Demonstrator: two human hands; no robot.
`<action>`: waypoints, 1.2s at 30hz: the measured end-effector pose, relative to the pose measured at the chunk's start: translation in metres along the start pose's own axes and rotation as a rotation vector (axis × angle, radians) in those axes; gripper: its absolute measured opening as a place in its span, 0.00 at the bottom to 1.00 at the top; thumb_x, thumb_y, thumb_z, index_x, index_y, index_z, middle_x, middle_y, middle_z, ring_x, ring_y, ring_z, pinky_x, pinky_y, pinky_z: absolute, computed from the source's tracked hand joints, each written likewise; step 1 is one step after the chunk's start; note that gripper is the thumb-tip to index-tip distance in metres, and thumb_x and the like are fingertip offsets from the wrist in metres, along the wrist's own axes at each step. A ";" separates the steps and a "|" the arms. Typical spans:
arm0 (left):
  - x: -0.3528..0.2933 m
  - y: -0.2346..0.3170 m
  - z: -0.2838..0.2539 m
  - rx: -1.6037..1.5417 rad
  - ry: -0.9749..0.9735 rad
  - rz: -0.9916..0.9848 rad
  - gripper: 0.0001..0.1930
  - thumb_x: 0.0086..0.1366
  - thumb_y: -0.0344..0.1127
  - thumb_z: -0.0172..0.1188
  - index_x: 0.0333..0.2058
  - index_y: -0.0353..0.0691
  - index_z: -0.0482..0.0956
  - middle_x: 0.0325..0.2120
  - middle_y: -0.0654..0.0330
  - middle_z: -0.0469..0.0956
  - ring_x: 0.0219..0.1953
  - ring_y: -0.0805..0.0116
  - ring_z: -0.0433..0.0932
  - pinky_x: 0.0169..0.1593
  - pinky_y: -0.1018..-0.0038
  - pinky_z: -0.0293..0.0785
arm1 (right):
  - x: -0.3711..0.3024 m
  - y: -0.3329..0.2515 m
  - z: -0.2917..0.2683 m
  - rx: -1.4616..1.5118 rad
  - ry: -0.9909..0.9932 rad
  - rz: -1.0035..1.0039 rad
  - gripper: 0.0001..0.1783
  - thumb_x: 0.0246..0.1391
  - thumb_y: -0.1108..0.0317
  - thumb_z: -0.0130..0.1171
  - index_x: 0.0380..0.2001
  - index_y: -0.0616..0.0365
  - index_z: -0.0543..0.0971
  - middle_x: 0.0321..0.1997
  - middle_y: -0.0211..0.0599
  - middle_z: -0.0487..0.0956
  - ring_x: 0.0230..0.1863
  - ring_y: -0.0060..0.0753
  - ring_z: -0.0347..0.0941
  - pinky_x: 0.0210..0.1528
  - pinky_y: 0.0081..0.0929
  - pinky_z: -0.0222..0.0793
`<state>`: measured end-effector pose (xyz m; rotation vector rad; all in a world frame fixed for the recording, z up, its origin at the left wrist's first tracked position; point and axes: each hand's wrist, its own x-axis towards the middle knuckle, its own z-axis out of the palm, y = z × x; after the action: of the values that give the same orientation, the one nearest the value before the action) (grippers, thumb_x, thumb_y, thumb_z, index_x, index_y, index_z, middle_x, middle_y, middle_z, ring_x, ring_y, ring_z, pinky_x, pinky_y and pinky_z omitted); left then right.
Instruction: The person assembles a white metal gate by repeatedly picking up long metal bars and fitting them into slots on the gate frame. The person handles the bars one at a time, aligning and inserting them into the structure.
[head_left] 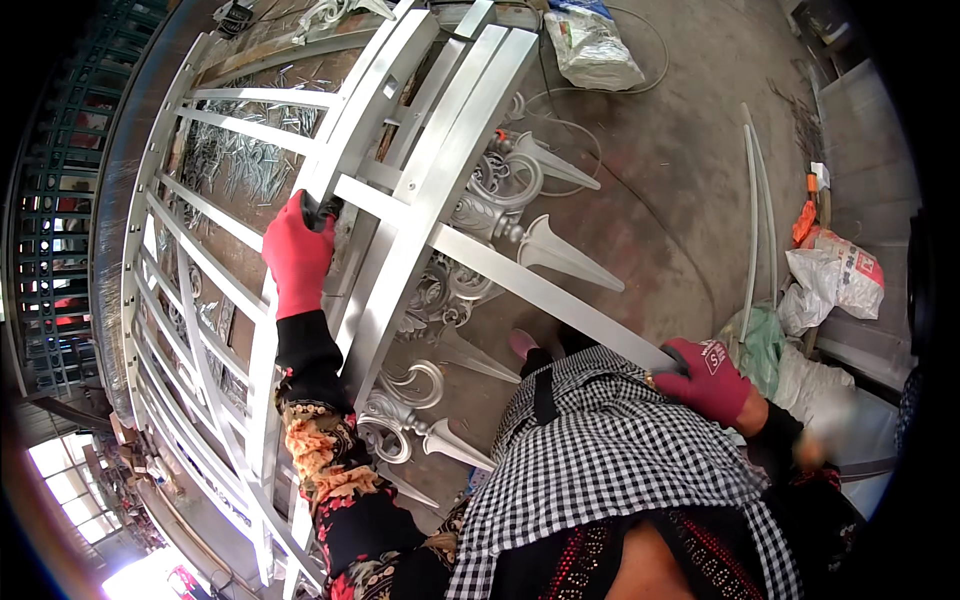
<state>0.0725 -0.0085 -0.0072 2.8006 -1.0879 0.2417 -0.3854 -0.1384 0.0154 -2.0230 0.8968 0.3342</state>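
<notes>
My right hand (pixel 710 382), in a red glove, is closed around the near end of a flat silver-white metal bar (pixel 555 298). From there the bar slants up and left to the double rail (pixel 428 205) of a large metal railing frame and appears to run through it toward a second rail (pixel 352 120). My left hand (pixel 298 252), also in a red glove, has its fingers curled over that second rail, close to the bar's far end. Dark coating covers the left fingertips, and what lies beneath them is hidden.
Silver cast ornaments with pointed spear tips (pixel 570 258) stick out beside the rail. Small metal pieces (pixel 245 155) lie heaped behind the frame. White sacks (pixel 840 275), two long thin strips (pixel 752 225) and a cable (pixel 660 205) are on the floor at right.
</notes>
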 end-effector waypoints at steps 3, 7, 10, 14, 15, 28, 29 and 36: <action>-0.007 0.003 0.003 0.060 0.017 -0.008 0.27 0.50 0.42 0.63 0.49 0.43 0.70 0.39 0.53 0.76 0.41 0.53 0.76 0.43 0.63 0.71 | 0.007 0.017 0.008 0.003 -0.014 -0.099 0.20 0.45 0.54 0.58 0.30 0.62 0.74 0.26 0.50 0.75 0.27 0.48 0.73 0.30 0.34 0.67; -0.007 0.004 0.006 0.081 0.037 0.033 0.27 0.50 0.43 0.63 0.48 0.41 0.71 0.38 0.54 0.77 0.39 0.53 0.76 0.41 0.62 0.72 | 0.014 0.008 -0.014 0.304 -0.324 0.073 0.23 0.44 0.51 0.59 0.33 0.63 0.74 0.26 0.50 0.75 0.29 0.47 0.73 0.32 0.33 0.66; -0.013 0.016 -0.001 0.118 0.046 0.039 0.26 0.49 0.43 0.63 0.47 0.41 0.71 0.38 0.54 0.77 0.37 0.53 0.77 0.40 0.63 0.72 | 0.012 0.030 -0.002 0.239 -0.309 0.049 0.24 0.44 0.51 0.58 0.35 0.63 0.74 0.27 0.47 0.77 0.28 0.40 0.74 0.32 0.32 0.67; -0.010 0.008 -0.002 -0.052 0.106 0.068 0.22 0.48 0.43 0.64 0.42 0.41 0.74 0.33 0.54 0.78 0.34 0.51 0.78 0.37 0.62 0.72 | 0.010 0.022 0.008 0.166 -0.147 0.046 0.24 0.43 0.53 0.61 0.36 0.63 0.75 0.27 0.44 0.77 0.29 0.35 0.74 0.32 0.30 0.68; -0.006 0.008 -0.004 -0.140 0.080 0.057 0.21 0.48 0.42 0.64 0.40 0.41 0.75 0.31 0.54 0.79 0.33 0.51 0.77 0.37 0.62 0.72 | 0.006 0.014 0.000 0.201 -0.172 0.081 0.24 0.42 0.54 0.62 0.36 0.63 0.75 0.27 0.44 0.77 0.28 0.34 0.74 0.32 0.30 0.68; 0.033 -0.019 -0.011 -0.529 -0.525 -0.034 0.28 0.47 0.34 0.67 0.48 0.31 0.71 0.33 0.56 0.79 0.36 0.69 0.77 0.38 0.75 0.72 | -0.016 -0.002 -0.020 0.243 -0.187 0.008 0.24 0.41 0.54 0.64 0.35 0.63 0.75 0.25 0.44 0.77 0.27 0.32 0.74 0.30 0.28 0.67; 0.028 -0.016 -0.011 -0.383 -0.366 0.048 0.26 0.47 0.37 0.68 0.44 0.31 0.72 0.30 0.54 0.78 0.33 0.64 0.77 0.36 0.72 0.72 | -0.012 -0.006 -0.023 0.257 -0.222 0.042 0.24 0.43 0.53 0.62 0.36 0.63 0.75 0.26 0.44 0.77 0.28 0.31 0.74 0.31 0.28 0.67; -0.001 0.013 -0.022 -0.137 -0.067 0.129 0.24 0.47 0.44 0.67 0.36 0.32 0.73 0.25 0.46 0.77 0.30 0.51 0.78 0.33 0.62 0.71 | -0.009 0.018 0.001 0.256 -0.135 0.046 0.22 0.46 0.57 0.58 0.38 0.65 0.74 0.28 0.46 0.77 0.28 0.33 0.73 0.30 0.28 0.67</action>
<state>0.0607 -0.0134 0.0151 2.6392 -1.2520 0.0828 -0.4038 -0.1403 0.0089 -1.7269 0.8569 0.3583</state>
